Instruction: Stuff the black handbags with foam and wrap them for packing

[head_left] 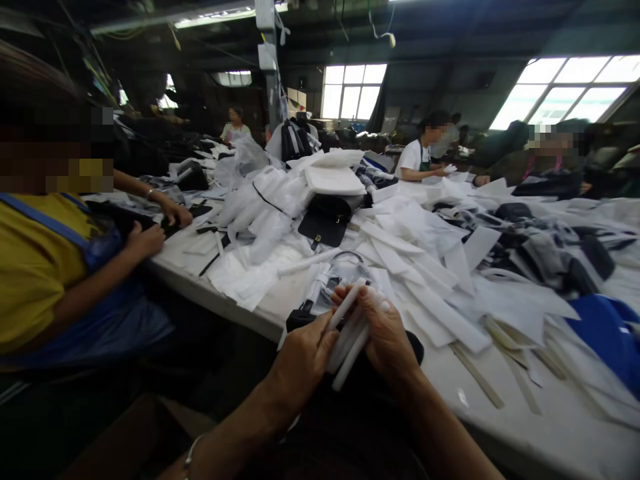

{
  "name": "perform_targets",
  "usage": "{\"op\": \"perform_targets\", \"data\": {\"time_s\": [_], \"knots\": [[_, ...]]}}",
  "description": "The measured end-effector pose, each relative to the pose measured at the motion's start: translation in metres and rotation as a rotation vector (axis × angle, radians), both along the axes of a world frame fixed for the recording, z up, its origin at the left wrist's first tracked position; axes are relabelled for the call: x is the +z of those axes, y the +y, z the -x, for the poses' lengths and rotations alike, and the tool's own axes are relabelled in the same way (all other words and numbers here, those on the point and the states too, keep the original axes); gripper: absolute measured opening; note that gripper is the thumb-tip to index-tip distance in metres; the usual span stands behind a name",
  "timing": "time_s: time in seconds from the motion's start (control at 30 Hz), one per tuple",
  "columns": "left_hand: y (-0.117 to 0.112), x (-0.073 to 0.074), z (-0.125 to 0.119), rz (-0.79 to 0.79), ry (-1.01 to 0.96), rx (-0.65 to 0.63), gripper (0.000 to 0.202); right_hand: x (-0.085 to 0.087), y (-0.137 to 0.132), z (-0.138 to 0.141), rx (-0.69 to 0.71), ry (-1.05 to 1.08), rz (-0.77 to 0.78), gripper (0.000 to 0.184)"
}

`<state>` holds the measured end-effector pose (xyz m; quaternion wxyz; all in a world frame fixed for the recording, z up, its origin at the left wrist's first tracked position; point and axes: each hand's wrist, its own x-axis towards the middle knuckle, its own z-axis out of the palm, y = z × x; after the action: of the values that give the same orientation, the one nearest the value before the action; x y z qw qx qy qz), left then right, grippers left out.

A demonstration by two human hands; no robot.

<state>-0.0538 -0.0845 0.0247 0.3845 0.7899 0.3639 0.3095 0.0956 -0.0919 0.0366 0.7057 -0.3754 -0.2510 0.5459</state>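
Observation:
Several slim white foam rods [347,343] are bunched between my two hands, in front of me at the table edge. The fingers of my left hand [305,347] close around the rods from the left, with the thumb against them. My right hand [387,330] grips the bunch from the right, its thumb near the upper ends. Behind and below the hands lies a black bag [299,319], mostly hidden by them. Clear plastic wrap [345,269] lies just beyond the fingers.
Flat white foam sheets [445,307] cover the table's right side, with a blue object [603,333] at the far right. A black flap bag [325,223] and wrapped white bundles [265,207] are piled ahead. A co-worker in a yellow shirt [35,267] sits close on the left.

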Motion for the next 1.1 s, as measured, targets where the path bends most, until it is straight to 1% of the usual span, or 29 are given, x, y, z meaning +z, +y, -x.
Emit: {"op": "perform_targets", "data": {"time_s": [0.1,0.2,0.27,0.33,0.4,0.47,0.53,0.6,0.63,0.7,0.83,0.9,1.0,1.1], "knots": [[-0.001,0.002,0.002,0.003,0.022,-0.021,0.035,0.002,-0.002,0.003,0.024,0.003,0.013,0.044],[-0.002,0.004,0.005,0.021,0.064,-0.039,0.033,0.002,-0.002,0.004,0.071,-0.03,-0.007,0.053],[-0.002,0.005,0.007,0.028,0.087,-0.043,0.033,0.001,-0.003,0.003,0.099,-0.042,-0.013,0.056],[-0.002,0.006,0.009,0.043,0.087,-0.049,0.033,0.0,-0.004,0.003,0.122,-0.028,0.002,0.051],[-0.001,0.005,0.011,0.058,0.053,-0.055,0.033,0.002,-0.003,0.001,0.122,0.024,0.013,0.042],[-0.002,0.003,0.015,0.068,0.006,-0.062,0.035,0.005,0.001,-0.002,0.054,0.102,-0.009,0.033],[-0.005,0.0,0.019,0.104,-0.02,-0.075,0.039,0.008,0.006,-0.006,-0.07,0.179,-0.022,0.025],[-0.008,-0.004,0.022,0.148,-0.026,-0.068,0.043,0.011,0.013,-0.012,-0.18,0.238,0.014,0.014],[-0.009,-0.007,0.023,0.142,-0.03,-0.052,0.044,0.012,0.015,-0.014,-0.219,0.263,0.049,0.012],[-0.011,-0.014,0.023,0.029,-0.046,-0.006,0.045,0.013,0.019,-0.017,-0.274,0.306,0.108,0.014],[-0.009,-0.029,0.02,-0.357,-0.034,0.073,0.037,0.015,0.02,-0.018,-0.338,0.359,0.16,0.015],[-0.006,-0.032,0.018,-0.492,0.01,0.105,0.033,0.016,0.019,-0.017,-0.35,0.367,0.168,0.015],[-0.002,-0.03,0.016,-0.599,0.089,0.138,0.029,0.017,0.018,-0.017,-0.357,0.368,0.168,0.016],[0.001,-0.023,0.015,-0.625,0.166,0.158,0.025,0.018,0.017,-0.017,-0.361,0.361,0.155,0.015]]}}
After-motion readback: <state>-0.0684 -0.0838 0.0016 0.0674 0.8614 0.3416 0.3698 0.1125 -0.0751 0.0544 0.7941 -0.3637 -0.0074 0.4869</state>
